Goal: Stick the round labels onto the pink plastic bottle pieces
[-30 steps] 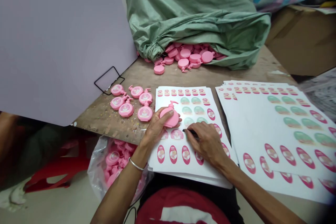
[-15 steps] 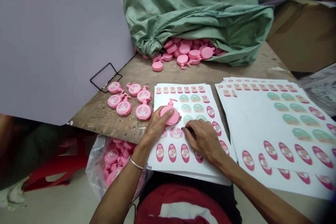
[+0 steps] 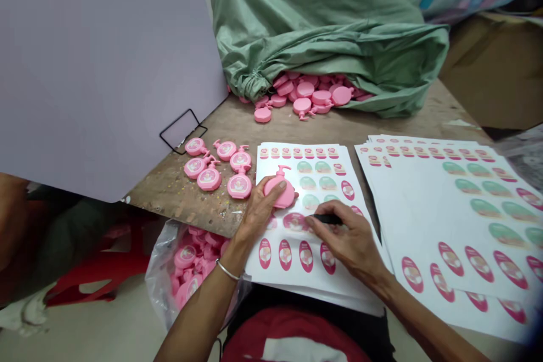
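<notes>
I am pinning a pink pump-bottle-shaped plastic piece [image 3: 279, 193] against the upper sheet of labels [image 3: 297, 283], its blank face up and its pump head pointing away from me. My left hand [image 3: 257, 218] is clamped over its lower edge, fingers together and curled across the body, which I take to be what keeps it from sliding on the slick paper. My right hand [image 3: 350, 236] is pinching a slim black tool [image 3: 328, 219] between thumb and fingers, its tip lying close to a pink oval label [image 3: 294, 222]; I cannot tell what kind of tool it is. I am keeping the sheets [image 3: 297, 283] close to my body, within easy reach of both hands. Just left of them, on the scarred wooden workbench [image 3: 169, 203], six labelled pink pieces [image 3: 224, 167] are lying in a loose cluster, their faces up, probably so they stay in easy reach. A clear plastic bag [image 3: 159, 288] of more labelled pieces is sitting below the bench edge by my left forearm. Unlabelled pink pieces [image 3: 305, 90] are spilling from the mouth of a green sack [image 3: 318, 22] at the back of the bench, while a second fanned stack of label sheets [image 3: 441, 181] is lying off to my right.
</notes>
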A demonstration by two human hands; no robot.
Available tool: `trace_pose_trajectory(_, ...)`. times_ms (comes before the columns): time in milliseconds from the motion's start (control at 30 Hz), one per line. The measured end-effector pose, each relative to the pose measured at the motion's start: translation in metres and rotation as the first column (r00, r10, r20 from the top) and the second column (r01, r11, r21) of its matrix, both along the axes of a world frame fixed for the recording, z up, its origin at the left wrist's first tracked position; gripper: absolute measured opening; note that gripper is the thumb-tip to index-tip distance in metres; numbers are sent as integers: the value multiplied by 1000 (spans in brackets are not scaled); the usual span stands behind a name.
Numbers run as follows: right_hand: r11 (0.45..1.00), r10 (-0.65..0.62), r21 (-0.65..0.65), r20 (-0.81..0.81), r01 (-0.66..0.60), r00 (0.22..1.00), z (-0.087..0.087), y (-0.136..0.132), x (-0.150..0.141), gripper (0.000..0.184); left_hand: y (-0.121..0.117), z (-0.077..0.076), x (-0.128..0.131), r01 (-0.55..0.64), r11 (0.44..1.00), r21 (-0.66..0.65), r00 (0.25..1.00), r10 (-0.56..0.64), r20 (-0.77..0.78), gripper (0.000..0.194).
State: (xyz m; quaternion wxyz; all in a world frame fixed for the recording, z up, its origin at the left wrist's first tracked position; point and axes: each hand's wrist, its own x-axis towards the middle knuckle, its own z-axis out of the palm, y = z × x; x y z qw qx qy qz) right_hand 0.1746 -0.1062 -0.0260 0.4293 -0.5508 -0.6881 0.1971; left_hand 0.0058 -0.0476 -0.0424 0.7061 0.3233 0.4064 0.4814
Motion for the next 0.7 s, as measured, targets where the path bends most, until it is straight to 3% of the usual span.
trace_pose_trajectory(167, 982, -69, -184, -198, 32, 978, 24, 17, 6, 19, -4, 15, -1, 0, 1000, -8, 1000, 0, 25, 41)
trace_pose_trajectory(367, 991, -1, -133, -215, -28, 977, 30, 31, -7, 20, -11, 30, -2, -7, 996, -92, 998, 13, 67, 51)
trace_pose_trajectory(700, 990, 16, -132, -223, -46, 975, 28, 35, -16, 22, -12, 33, 2, -10, 998, -58, 997, 14, 75, 54)
